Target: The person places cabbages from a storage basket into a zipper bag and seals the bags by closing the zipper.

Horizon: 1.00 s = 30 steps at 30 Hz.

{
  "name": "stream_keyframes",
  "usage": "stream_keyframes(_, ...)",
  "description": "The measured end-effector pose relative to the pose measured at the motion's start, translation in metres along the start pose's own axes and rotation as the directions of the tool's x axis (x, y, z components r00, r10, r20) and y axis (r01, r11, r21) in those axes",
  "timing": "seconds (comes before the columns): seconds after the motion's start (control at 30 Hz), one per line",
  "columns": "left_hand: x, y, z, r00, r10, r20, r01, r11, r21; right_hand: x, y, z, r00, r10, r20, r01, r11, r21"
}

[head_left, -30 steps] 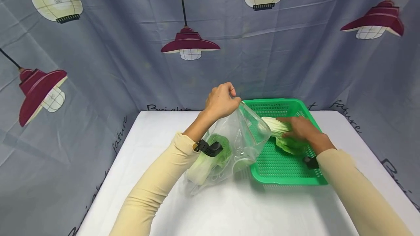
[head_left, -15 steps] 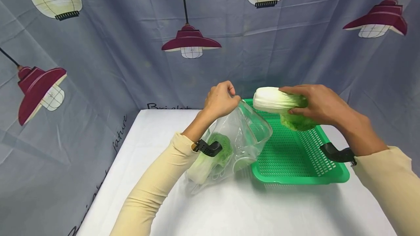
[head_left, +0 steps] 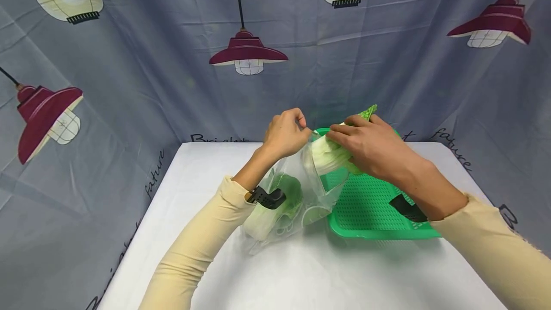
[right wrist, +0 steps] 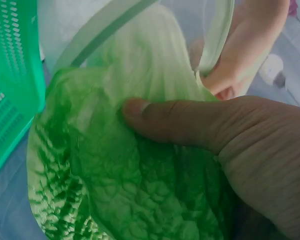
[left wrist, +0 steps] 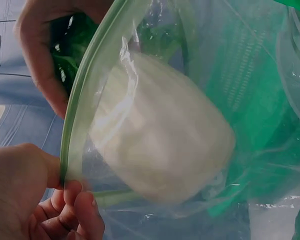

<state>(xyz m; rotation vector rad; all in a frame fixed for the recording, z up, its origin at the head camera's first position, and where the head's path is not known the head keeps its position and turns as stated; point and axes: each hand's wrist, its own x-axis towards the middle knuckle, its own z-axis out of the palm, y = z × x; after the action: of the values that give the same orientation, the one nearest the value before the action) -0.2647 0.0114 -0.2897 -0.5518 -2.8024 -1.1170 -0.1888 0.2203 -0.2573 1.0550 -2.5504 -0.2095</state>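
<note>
My left hand (head_left: 285, 133) pinches the rim of a clear plastic bag (left wrist: 97, 197) between thumb and fingers and holds its mouth up. Inside the bag, low on the left, lies one napa cabbage (head_left: 275, 204). A second napa cabbage (right wrist: 125, 150) is gripped by my right hand (head_left: 374, 149), thumb pressed on the green leaves. Its white base points left and has passed through the bag's mouth, as the left wrist view shows through the plastic. The leafy end sticks out on my palm's side.
A green perforated plastic basket (head_left: 383, 233) stands on the white table (head_left: 275, 281), right of the bag and partly under my right forearm. A grey-blue curtain (head_left: 172, 61) printed with lamps hangs behind and on both sides.
My right hand has lifted the second cabbage out of the green basket, turned it and carried it left into the bag's mouth. The left hand has stayed nearly still.
</note>
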Motion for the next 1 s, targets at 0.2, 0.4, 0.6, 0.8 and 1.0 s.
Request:
stream_keyframes(0.2,-0.004,0.000,-0.005,0.998,0.054,0.018,-0.054,0.998,-0.028,0.008,-0.012,0.002,0.997,-0.071,-0.034,0.068,0.994,-0.090)
stream_keyframes(0.4,-0.010,0.001,-0.011,0.991,0.126,-0.040,-0.130,0.983,-0.133,0.011,-0.019,0.009,0.992,-0.123,-0.037,0.125,0.991,0.050)
stream_keyframes(0.6,-0.017,0.000,-0.017,0.984,0.160,-0.076,-0.172,0.964,-0.203,0.000,-0.020,0.021,0.977,-0.173,-0.123,0.173,0.985,-0.014)
stream_keyframes(0.8,-0.021,-0.005,-0.022,0.980,0.166,-0.108,-0.188,0.950,-0.249,-0.017,0.000,0.037,0.964,0.068,-0.258,-0.027,0.987,0.159)
stream_keyframes(1.0,-0.024,-0.010,-0.025,0.978,0.165,-0.131,-0.195,0.943,-0.270,-0.028,0.013,0.060,0.899,0.401,0.174,-0.407,0.621,0.670)
